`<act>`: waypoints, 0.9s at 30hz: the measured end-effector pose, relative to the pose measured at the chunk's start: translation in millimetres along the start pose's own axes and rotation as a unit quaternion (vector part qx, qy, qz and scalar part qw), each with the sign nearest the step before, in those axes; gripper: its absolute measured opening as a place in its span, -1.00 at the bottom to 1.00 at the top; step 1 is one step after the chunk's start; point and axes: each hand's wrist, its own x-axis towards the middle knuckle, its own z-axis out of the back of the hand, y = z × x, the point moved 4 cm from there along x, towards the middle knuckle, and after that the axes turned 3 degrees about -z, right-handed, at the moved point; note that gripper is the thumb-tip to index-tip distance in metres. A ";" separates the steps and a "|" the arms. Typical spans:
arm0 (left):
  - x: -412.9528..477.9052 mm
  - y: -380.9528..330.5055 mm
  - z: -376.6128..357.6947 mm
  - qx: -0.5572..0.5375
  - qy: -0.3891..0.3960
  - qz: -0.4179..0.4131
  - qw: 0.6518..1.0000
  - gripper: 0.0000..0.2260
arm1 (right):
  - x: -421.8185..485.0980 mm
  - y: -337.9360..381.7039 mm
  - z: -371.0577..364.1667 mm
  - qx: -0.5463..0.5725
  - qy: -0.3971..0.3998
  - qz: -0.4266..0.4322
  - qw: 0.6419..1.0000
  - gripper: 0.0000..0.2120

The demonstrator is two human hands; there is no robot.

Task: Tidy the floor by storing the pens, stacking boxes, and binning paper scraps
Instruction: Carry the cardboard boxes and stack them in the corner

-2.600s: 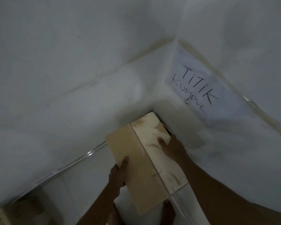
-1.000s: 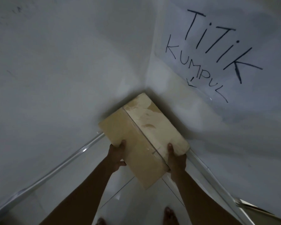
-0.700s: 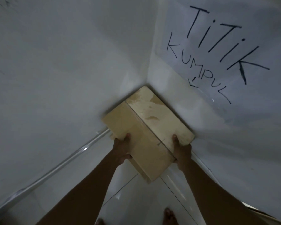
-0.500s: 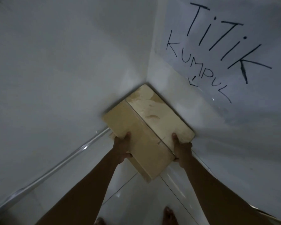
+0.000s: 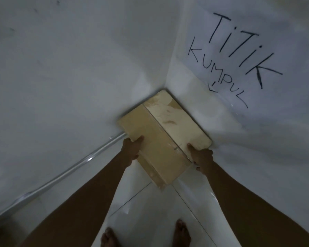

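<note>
Count: one tan cardboard box, top flaps closed on a centre seam, pale smears on the right flap. Two bare hands, two bare feet, one white paper sign, two white walls.

Box position: it sat in the corner where the two walls met, with its far corner right at the junction. The near end stuck out over the white tiled floor.

Grip: the left hand gripped the box's left long edge. The thumb lay on the top flap and the fingers wrapped over the edge, out of sight. The right hand gripped the near right corner the same way, thumb on top and fingers curled round the side. Both hands were closed firmly on the box, neither loose.

The light was poor. A strip of side face showed below the near edge, possibly a second box underneath, but that couldn't be confirmed.

The sign was stuck on the right wall, hand-lettered "TiTiK KUMPUL" with a small arrow pointing down toward the box. A shiny trim strip ran along the base of the left wall. The feet were on the tiles, well short of the box.
</note>
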 end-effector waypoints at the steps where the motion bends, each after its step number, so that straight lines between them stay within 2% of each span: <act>1: -6.5 -4.1 5.0 0.008 -0.002 -0.003 1.000 -0.32 | -8.3 0.3 1.1 -0.006 0.002 0.002 1.000 -0.01; 5: -37.8 -22.5 26.4 0.046 -0.029 -0.031 0.998 -0.34 | -49.1 8.3 4.8 -0.066 -0.014 0.035 0.997 0.06; 7: -59.8 -31.8 38.5 0.105 -0.054 -0.062 0.991 -0.35 | -71.2 13.6 8.3 -0.115 -0.009 0.073 0.991 0.08; 10: -106.5 -42.2 58.0 0.273 -0.087 -0.143 0.947 -0.43 | -111.7 17.8 20.1 -0.188 0.018 0.127 0.974 0.08; 12: -137.7 -48.9 67.4 0.334 -0.088 -0.201 0.917 -0.49 | -140.4 25.2 33.7 -0.216 0.017 0.170 0.961 0.03; 19: -253.9 -75.9 106.3 0.368 -0.082 -0.212 0.902 -0.50 | -261.0 56.2 85.5 -0.281 0.019 0.289 0.915 -0.05; 27: -364.9 -112.6 136.8 0.364 -0.074 -0.225 0.901 -0.47 | -382.3 80.1 121.9 -0.301 0.033 0.361 0.882 -0.05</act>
